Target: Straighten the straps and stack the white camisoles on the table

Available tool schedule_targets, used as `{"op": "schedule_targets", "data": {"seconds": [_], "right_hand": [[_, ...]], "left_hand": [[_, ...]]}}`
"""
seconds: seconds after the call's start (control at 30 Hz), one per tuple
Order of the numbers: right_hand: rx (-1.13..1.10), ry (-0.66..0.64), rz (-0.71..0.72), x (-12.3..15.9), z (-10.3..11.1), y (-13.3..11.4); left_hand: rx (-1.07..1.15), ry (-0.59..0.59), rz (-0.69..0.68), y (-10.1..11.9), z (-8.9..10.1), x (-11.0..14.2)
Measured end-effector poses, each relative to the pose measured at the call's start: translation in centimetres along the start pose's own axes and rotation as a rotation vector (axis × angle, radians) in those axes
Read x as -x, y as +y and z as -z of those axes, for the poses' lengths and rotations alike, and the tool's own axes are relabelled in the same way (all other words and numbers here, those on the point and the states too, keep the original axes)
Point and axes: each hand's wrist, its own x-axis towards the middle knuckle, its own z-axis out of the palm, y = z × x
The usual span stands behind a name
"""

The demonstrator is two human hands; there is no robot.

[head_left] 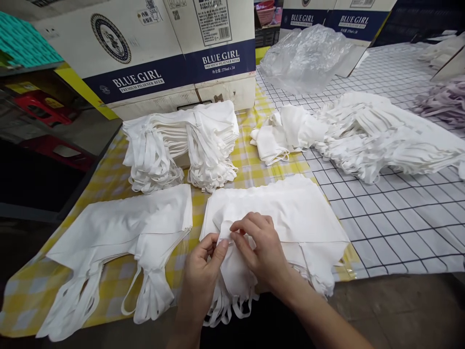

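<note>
The left hand (203, 266) is pinching a bit of white fabric between thumb and curled fingers, and the right hand (259, 249) is bending over the same spot, its thumb and forefinger nearly meeting at the cloth — whether those tips are gripping it, I cannot tell. Both hands are working at the left part of the near right stack (279, 208), a pile of white strapped garments that is lying on the near side of the table, partly on the yellow checked cover (109, 291), its straps hanging over the near edge. Just to its left, the near left stack (138, 218) is lying on the same cover, its straps trailing toward the person. Behind these two, a taller folded bundle (181, 135) of white pieces is sitting in front of a large Blue Girl carton (170, 53), loops of strap spilling down its near side. To the right of that bundle, a small crumpled white piece (290, 128) is resting against a wide white heap (385, 131), which is spreading over the white cloth with dark grid lines (363, 218). Farther back, a clear plastic bag (305, 55) is lying crumpled before more cartons (334, 19) — and mauve fabric (443, 102) is showing at the far right.
</note>
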Motion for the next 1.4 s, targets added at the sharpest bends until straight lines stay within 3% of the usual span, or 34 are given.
{"op": "schedule_targets", "data": {"seconds": [0.1,0.2,0.57,0.73,1.0,1.4], "right_hand": [[0.036,-0.06,0.033,0.3,0.0,0.2],[0.065,-0.056,0.066,0.2,0.0,0.3],[0.399,-0.075,0.24,0.5,0.2,-0.4],[0.42,-0.079,0.255,0.6,0.0,-0.2],[0.244,-0.11,0.15,0.4,0.1,0.2],[-0.13,-0.084,-0.082,0.8,0.0,0.6]], "left_hand": [[-0.171,0.031,-0.056,0.6,0.0,0.2],[-0.286,0.137,-0.131,1.3,-0.2,0.4],[-0.463,0.244,-0.315,1.4,-0.1,0.6],[-0.466,0.27,-0.339,1.4,-0.3,0.7],[-0.479,0.188,-0.229,1.1,0.0,0.7],[-0.128,-0.05,0.032,0.8,0.4,1.0]]}}
